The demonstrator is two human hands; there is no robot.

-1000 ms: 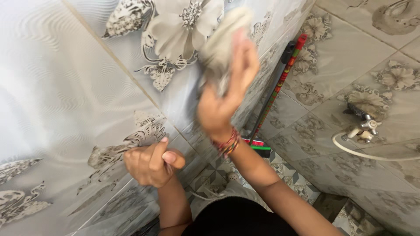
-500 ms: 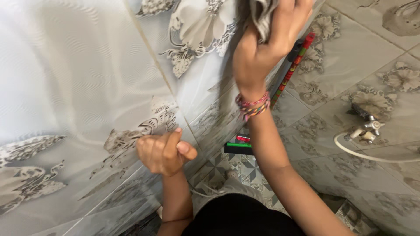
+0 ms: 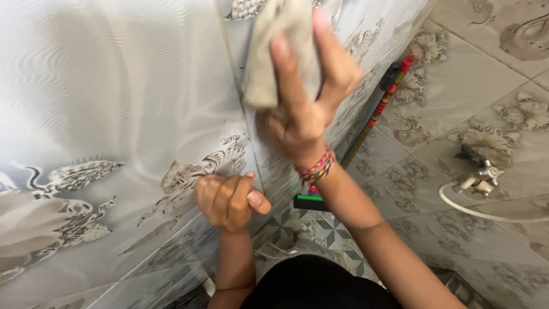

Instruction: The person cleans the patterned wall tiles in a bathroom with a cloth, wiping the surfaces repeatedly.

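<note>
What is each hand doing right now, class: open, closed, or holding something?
Left hand: closed in a loose fist against the tiled wall, holding nothing visible.
Right hand: closed on a grey cloth, pressed to the wall.

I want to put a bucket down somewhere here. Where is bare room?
Bare floor tiles lie between the broom and the tap with its hose. It is crowded at the wall, where the right hand presses a cloth.
</note>
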